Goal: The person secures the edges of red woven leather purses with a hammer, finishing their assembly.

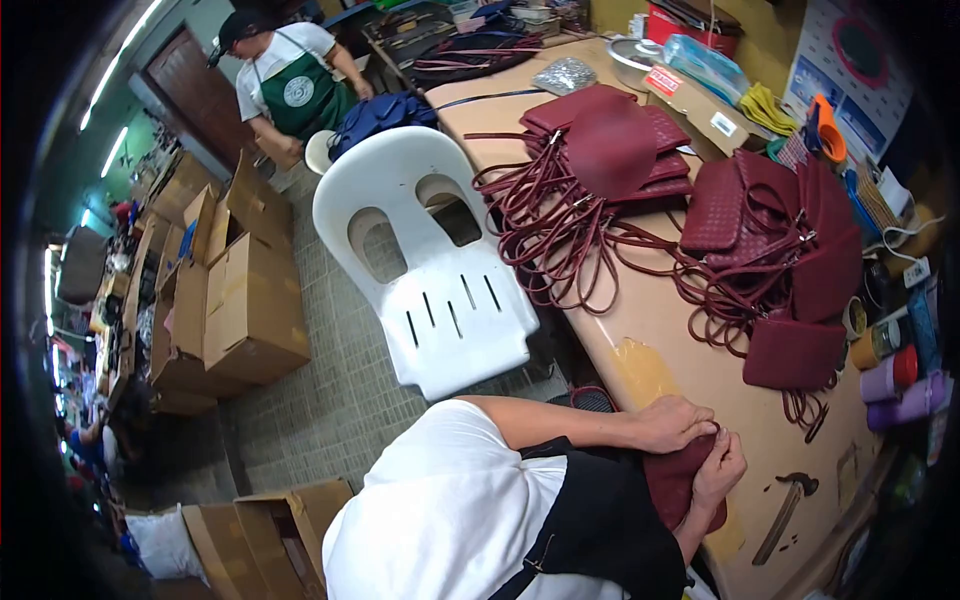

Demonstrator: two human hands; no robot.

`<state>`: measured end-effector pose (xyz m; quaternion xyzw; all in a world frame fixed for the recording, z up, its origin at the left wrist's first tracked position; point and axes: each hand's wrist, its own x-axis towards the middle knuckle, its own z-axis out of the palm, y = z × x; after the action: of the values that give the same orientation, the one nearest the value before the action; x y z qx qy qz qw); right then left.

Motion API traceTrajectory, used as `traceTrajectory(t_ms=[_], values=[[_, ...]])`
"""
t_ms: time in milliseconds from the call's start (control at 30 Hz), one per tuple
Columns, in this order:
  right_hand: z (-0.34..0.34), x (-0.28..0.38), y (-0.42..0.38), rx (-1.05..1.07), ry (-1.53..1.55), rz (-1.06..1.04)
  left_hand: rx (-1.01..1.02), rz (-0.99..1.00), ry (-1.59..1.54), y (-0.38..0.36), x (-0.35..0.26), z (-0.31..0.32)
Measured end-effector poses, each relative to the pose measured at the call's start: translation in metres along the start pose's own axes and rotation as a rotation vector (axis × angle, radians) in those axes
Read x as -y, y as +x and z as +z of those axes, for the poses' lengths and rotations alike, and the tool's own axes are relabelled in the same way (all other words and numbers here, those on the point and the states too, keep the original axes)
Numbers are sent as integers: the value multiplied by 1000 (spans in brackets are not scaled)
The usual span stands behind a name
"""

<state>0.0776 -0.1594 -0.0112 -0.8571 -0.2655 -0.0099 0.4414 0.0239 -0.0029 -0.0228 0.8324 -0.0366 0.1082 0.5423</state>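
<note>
A dark red pouch (pixel 670 482) lies at the table's near edge, against the black apron. My left hand (pixel 675 424) is closed on its top edge, fingers pinched together. Close beside it, my right hand (pixel 719 468) grips the same edge from the right, its fingers curled. The pouch's lower part is partly hidden behind my right hand and forearm. A hammer (pixel 785 517) lies on the table (pixel 740 420) to the right of my hands. Further up sit a pile of dark red bags with long straps (pixel 612 150) and a second pile (pixel 745 210).
A white plastic chair (pixel 450 310) stands left of the table. Cardboard boxes (pixel 255 300) line the floor at left, with more boxes (pixel 240 540) lower down. A person in a green apron (pixel 300 92) stands beyond the chair. Bottles and spools (pixel 890 375) crowd the table's right edge.
</note>
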Motion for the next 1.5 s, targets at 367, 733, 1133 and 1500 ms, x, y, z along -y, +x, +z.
traceTrajectory(t_ms=[367,733,1133,1500], values=[[-4,0,10,127,-2,49,-7,30,129,-5,2,9],[-13,-3,43,26,-290,-11,-155,19,31,53,6,4],[-6,-13,38,70,-269,3,-157,46,25,55,17,5],[-6,-19,41,84,-281,58,-202,115,-24,51,19,6]])
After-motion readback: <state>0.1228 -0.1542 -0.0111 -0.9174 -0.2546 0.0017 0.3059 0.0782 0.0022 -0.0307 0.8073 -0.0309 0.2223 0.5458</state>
